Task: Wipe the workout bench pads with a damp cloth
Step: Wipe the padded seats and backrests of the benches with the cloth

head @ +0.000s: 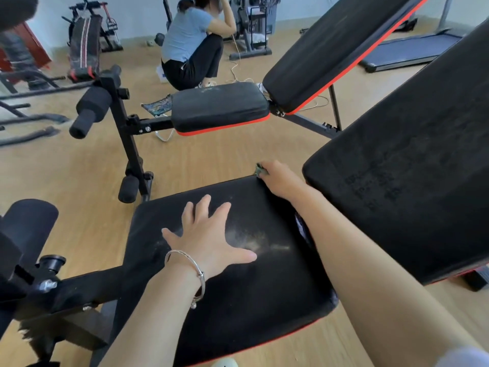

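On seat pad (264,300), left hand (209,242) flat, right hand (280,178) gripping cloth (260,170)

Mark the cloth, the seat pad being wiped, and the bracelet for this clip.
cloth (260,170), head view, the bit showing beyond the right hand's fingers.
seat pad (254,287), head view, bare top surface near the middle.
bracelet (185,256), head view, the band across the left wrist.

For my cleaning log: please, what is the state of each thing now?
Seat pad: flat, pale smears visible.
Back pad: tilted up.
Cloth: bunched, at the seat pad's far edge.
Right hand: closed on the cloth.
Left hand: spread flat on the seat pad.
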